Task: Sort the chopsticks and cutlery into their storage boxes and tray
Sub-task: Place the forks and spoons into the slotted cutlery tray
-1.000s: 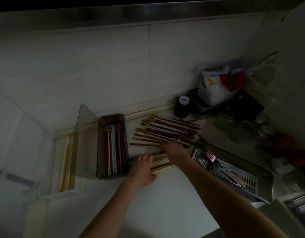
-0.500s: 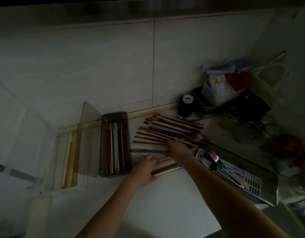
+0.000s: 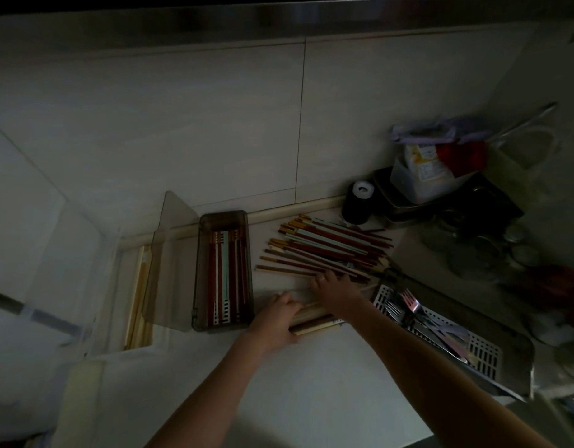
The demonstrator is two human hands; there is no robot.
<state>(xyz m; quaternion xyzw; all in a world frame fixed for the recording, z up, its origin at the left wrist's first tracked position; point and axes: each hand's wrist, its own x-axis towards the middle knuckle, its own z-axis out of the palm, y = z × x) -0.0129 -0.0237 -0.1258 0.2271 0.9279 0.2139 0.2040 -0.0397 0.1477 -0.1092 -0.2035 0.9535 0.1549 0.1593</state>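
Two bare hands are reaching over a dim white counter [image 3: 311, 383]. The left hand [image 3: 276, 318] is holding a small bunch of pale chopsticks [image 3: 314, 320], and the right hand [image 3: 335, 294] is lying on the near edge of a big pile of red and brown chopsticks [image 3: 327, 247]. A brown box [image 3: 224, 270] with chopsticks inside is sitting to the left, and a metal tray [image 3: 518, 360] with forks [image 3: 405, 307] is sitting to the right.
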